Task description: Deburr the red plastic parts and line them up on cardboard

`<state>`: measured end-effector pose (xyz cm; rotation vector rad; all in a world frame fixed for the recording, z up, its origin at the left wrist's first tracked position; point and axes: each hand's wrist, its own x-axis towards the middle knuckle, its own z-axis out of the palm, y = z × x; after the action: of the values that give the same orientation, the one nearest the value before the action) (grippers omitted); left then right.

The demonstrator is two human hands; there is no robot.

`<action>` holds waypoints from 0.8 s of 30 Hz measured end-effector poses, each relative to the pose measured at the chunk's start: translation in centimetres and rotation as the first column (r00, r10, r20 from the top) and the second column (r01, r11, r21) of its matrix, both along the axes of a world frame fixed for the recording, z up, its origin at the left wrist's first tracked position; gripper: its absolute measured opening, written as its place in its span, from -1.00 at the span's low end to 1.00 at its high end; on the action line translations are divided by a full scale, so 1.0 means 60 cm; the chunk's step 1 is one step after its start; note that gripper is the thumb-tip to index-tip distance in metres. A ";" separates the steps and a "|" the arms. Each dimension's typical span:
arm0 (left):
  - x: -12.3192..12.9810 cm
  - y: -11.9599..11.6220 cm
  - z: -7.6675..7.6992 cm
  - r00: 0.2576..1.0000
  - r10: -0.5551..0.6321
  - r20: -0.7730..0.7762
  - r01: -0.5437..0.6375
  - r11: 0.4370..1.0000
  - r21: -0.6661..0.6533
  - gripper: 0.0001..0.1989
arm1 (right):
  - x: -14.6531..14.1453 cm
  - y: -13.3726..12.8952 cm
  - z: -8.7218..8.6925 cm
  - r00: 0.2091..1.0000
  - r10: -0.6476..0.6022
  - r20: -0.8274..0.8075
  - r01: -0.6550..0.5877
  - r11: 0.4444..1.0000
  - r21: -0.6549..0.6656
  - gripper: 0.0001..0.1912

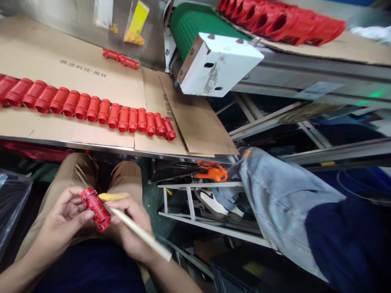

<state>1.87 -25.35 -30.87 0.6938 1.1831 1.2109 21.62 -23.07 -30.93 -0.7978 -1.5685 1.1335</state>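
Khaki-trousered thighs [122,179] lie at 7 o'clock below a brown cardboard sheet [67,61] on a steel-edged bench, where a long row of red ribbed plastic cylinders [91,114] runs in from 9 o'clock, and more red parts [284,20] are heaped at 1 o'clock. Only one red cylinder [96,209] is in hand, gripped by the curled left hand [62,224], while the right hand [131,228] pinches a pale wooden stick [139,234], its yellow tip [113,197] just beside the cylinder.
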 end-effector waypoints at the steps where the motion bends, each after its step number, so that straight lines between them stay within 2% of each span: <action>1: 0.002 0.000 0.003 0.999 0.004 0.040 -0.003 1.000 -0.028 -0.59 | -0.001 -0.001 0.001 0.991 -0.032 -0.128 0.014 0.991 -0.137 -0.77; 2: 0.003 0.000 0.006 0.998 0.011 0.068 -0.007 0.999 -0.052 -0.56 | -0.002 -0.002 0.004 0.973 -0.070 -0.220 0.016 0.971 -0.240 -0.74; 3: 0.003 0.000 0.008 0.996 0.017 0.084 -0.012 0.998 -0.067 -0.55 | -0.003 -0.004 0.006 0.961 -0.094 -0.261 0.015 0.957 -0.289 -0.72; 4: 0.002 0.001 0.008 0.996 0.016 0.090 -0.010 0.998 -0.068 -0.55 | -0.002 -0.005 0.009 0.964 -0.096 -0.247 0.023 0.959 -0.282 -0.72; 8: -0.006 0.005 0.002 0.999 -0.051 0.016 0.050 0.997 0.067 -0.63 | -0.001 -0.015 0.019 0.993 -0.111 0.028 0.111 0.994 -0.006 -0.75; 11: -0.006 0.008 0.001 0.998 -0.033 -0.057 0.042 0.986 0.163 -0.69 | -0.001 -0.017 0.021 0.990 -0.104 0.092 0.091 0.987 0.135 -0.74; 18: 0.002 0.005 0.014 0.991 0.048 -0.125 -0.023 0.981 0.194 -0.69 | -0.004 -0.013 0.022 0.989 -0.102 0.109 0.083 0.982 0.167 -0.72; 24: 0.003 0.003 0.010 0.988 0.051 -0.143 -0.021 0.978 0.206 -0.69 | -0.003 -0.015 0.021 0.989 -0.088 0.117 0.068 0.983 0.168 -0.73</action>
<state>2.02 -25.16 -30.27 0.9324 1.2070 1.3426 21.44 -23.97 -29.68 -0.8244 -1.6939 0.9001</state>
